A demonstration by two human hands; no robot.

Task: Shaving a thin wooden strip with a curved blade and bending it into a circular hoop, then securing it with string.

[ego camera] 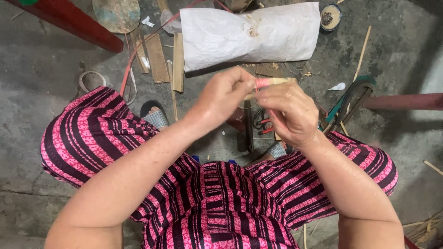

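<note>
Two hands wrap pink strip around a pale bamboo stick, held above the lap.

The left hand (pixel 224 97) pinches the stick (pixel 276 81) at its wrapped end; the right hand (pixel 290 113) pinches the pink strip (pixel 262 83). Only a short band looks wound; most of the stick is bare. On the floor (pixel 41 69): one white sack (pixel 249 34), one small bowl (pixel 330 16), two sandals, several wood slats.
</note>
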